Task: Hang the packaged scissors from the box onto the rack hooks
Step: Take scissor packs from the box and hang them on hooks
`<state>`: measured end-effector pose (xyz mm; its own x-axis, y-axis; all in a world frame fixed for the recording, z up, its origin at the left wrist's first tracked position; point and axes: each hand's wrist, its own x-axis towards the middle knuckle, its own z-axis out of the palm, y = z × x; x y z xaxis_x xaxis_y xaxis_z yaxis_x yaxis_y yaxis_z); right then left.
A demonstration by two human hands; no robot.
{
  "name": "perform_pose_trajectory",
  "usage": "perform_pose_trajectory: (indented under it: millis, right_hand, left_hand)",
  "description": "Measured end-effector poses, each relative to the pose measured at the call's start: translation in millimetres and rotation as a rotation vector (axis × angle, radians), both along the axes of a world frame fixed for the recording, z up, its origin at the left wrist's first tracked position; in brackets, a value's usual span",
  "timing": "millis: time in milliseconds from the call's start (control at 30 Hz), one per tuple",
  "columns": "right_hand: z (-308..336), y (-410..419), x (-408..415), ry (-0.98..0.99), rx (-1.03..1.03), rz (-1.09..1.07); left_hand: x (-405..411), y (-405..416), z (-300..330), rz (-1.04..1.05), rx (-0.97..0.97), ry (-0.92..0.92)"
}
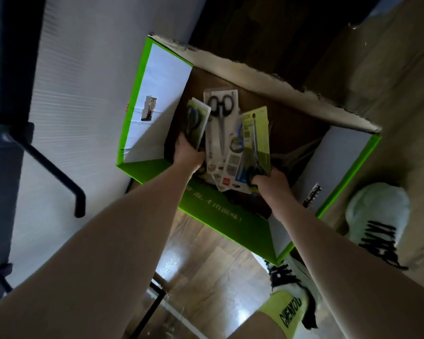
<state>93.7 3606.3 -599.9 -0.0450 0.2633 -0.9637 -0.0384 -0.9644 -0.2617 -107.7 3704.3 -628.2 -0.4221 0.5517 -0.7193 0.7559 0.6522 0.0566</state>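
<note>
An open green and white cardboard box [154, 99] sits on the floor below me, with several packaged scissors inside. My left hand [187, 154] grips a pack with dark-handled scissors [196, 121] at the box's left side. My right hand [271, 183] grips a yellow-green carded pack of scissors [256, 140] by its lower end. Between them lies a clear pack with black-handled scissors [220, 111] on top of other packs. A black rack hook [56, 172] juts out from the white panel at the left.
The white rack panel [83, 69] stands along the left, with another black hook [0, 275] lower down. My feet in white shoes [377, 216] stand right of the box on a wooden floor [206, 265]. A black frame bar [154, 304] crosses below the box.
</note>
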Motion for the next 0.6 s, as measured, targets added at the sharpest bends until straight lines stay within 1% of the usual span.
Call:
perform_pose_trajectory:
  millis: [67, 133, 300, 400, 500, 600]
  right_hand:
    - [-5.4, -8.0, -1.4, 0.012, -0.031, -0.054]
    - [-6.5, -12.8, -1.2, 0.011, -0.051, -0.059]
    - [7.6, -10.2, 3.9, 0.054, -0.03, -0.057]
    - [25.4, -8.9, 13.4, 0.048, -0.036, -0.049]
    - [50.2, -11.2, 24.7, 0.042, -0.052, -0.059]
    - [78.8, -12.7, 36.7, 0.041, -0.043, -0.037]
  left_hand:
    - [-1.1, -3.6, -1.8, -0.081, 0.051, 0.072]
    - [3.2, -6.9, 3.5, -0.175, 0.09, 0.123]
    - [26.2, -24.0, 30.7, -0.211, 0.201, 0.097]
    - [33.3, -42.4, 47.2, -0.384, 0.241, 0.025]
    - [45.6, -59.8, 65.1, -0.568, 0.217, 0.035]
    - [61.7, -75.3, 90.1, -0.63, 0.222, 0.066]
